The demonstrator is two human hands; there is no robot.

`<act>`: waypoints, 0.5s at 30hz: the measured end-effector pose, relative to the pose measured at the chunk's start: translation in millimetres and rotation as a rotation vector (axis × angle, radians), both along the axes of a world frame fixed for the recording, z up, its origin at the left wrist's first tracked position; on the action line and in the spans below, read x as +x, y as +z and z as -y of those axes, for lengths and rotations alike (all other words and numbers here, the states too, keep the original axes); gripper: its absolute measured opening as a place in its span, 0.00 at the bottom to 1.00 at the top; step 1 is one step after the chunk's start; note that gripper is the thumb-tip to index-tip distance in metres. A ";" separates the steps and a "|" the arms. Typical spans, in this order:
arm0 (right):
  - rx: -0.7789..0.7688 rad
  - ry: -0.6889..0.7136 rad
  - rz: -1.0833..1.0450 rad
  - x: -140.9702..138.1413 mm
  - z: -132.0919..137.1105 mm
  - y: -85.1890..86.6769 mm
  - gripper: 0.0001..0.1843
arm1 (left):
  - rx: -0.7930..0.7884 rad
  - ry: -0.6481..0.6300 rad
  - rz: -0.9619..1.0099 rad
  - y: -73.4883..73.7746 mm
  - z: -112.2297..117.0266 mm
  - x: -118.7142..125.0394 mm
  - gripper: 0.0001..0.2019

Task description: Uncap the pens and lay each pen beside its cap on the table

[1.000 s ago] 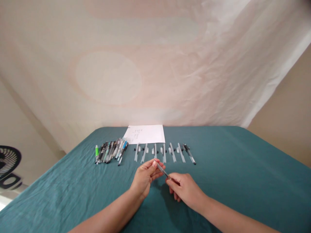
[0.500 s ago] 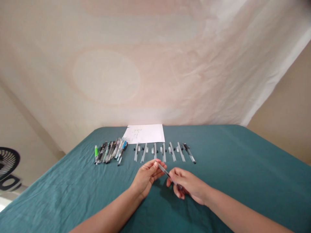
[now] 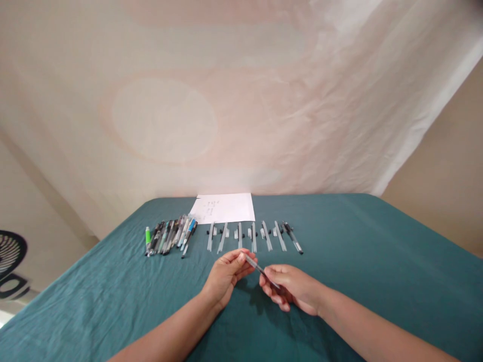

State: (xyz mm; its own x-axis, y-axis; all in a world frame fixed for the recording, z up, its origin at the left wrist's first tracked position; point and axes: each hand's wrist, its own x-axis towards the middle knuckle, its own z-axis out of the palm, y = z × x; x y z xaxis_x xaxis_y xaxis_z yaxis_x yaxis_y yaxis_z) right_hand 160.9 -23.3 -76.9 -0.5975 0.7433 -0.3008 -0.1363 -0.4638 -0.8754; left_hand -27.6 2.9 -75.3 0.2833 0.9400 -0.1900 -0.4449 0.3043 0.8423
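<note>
A slim pen (image 3: pixel 255 264) with a clear barrel and a dark part toward its lower end slants between my two hands, above the cloth. My left hand (image 3: pixel 228 274) pinches its upper left end between thumb and fingers. The lower right end lies in my right hand (image 3: pixel 289 285), whose thumb presses on it from above while the fingers curl underneath. Beyond my hands runs a row of several clear pen barrels (image 3: pixel 266 236), with small caps and dark pieces beside them. At the row's right end lies a black-capped pen (image 3: pixel 293 238).
A dense bunch of pens (image 3: pixel 169 236) lies at the left, with a green-topped one (image 3: pixel 148 235) on its outer edge. Behind it is a white sheet of paper (image 3: pixel 234 207) with writing. A green cloth (image 3: pixel 358 261) covers the table. A black fan (image 3: pixel 11 256) stands far left.
My right hand has shifted its hold along the pen, and its fingers have uncurled a little. My left hand keeps its pinch almost in place. The things on the table stay put.
</note>
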 end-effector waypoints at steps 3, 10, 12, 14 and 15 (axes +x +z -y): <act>0.037 -0.056 0.031 -0.6 0.3 0.1 0.18 | 0.000 0.002 -0.006 0.1 0.3 0.4 0.12; 0.021 0.063 0.022 3.0 -3.2 -3.4 0.22 | 0.004 0.005 -0.005 1.1 -0.2 0.1 0.12; 0.040 0.023 0.043 3.6 -2.6 -4.4 0.19 | 0.001 0.007 -0.006 2.7 0.4 0.8 0.12; 0.068 -0.030 0.068 2.9 -1.3 -4.0 0.19 | -0.003 0.011 -0.010 3.9 0.6 1.4 0.12; 0.079 -0.047 0.072 2.4 -0.7 -3.3 0.19 | -0.004 0.013 -0.013 4.1 0.5 1.6 0.12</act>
State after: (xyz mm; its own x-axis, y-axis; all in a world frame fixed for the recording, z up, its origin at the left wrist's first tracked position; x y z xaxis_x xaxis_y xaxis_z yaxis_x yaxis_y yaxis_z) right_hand 163.3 -22.6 -80.2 -0.5404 0.7930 -0.2813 -0.0913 -0.3877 -0.9173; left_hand -26.0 2.4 -71.1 0.2681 0.9429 -0.1978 -0.4376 0.3021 0.8469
